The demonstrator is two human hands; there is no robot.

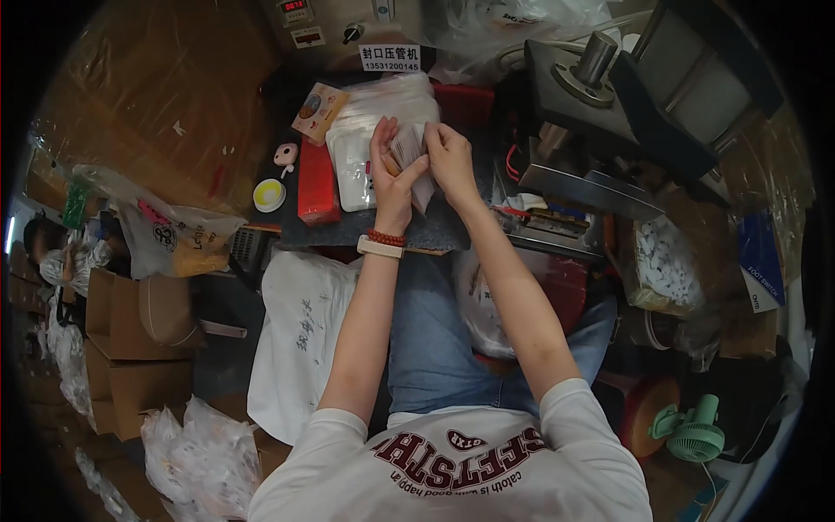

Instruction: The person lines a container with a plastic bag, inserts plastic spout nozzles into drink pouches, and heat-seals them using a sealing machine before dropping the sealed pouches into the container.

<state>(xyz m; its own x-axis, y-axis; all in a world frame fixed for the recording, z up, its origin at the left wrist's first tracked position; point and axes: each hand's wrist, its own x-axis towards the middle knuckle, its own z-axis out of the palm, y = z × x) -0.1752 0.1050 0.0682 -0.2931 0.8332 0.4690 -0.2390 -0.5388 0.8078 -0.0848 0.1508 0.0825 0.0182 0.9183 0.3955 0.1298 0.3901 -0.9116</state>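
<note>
My left hand (394,184) is wrapped round a small stack of thin, pale cards or packets (409,148), held upright and slightly fanned. At the stack's right edge, the fingers of my right hand (451,163) are pinched together on it; I cannot tell how many pieces they grip. Just behind both hands lies a pile of clear plastic pouches (383,97). A white printed pouch (355,170) lies to the left of my left hand. Further left are a long red box (318,184) and an orange printed card (320,113).
A pink object (285,157) and a round yellow-and-white tub (269,194) stand at the left. Ahead is a sealing machine (339,26). A heavy metal press (591,113) overhangs the right. Cardboard boxes (139,348) and a green fan (698,431) flank me.
</note>
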